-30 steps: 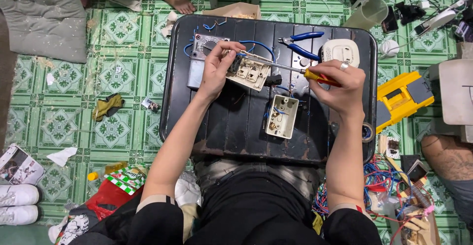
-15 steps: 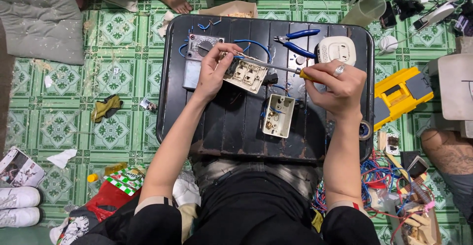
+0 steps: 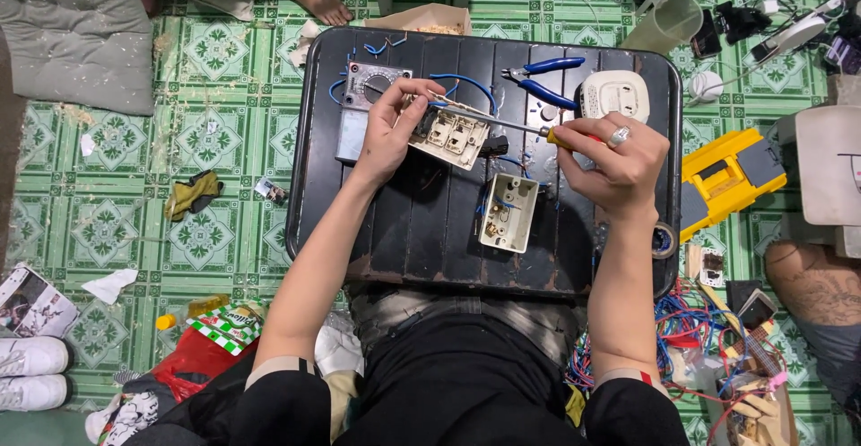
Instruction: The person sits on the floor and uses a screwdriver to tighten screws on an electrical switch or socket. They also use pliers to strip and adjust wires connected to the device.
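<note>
My left hand grips a cream switch plate held tilted over a black slatted table. My right hand holds a screwdriver with a yellow handle; its shaft runs left to the plate's upper edge. Blue wires loop from the plate. An open cream wall box lies just below the two hands, between them.
On the table lie a grey dial module, blue-handled pliers and a white round-cornered device. A yellow tool case and tangled wires sit right; another person's foot is beyond the table, a leg at right.
Both hands and the switch plate stay nearly in place; the screwdriver tip has stayed at the plate's top edge while the right hand shifted slightly.
</note>
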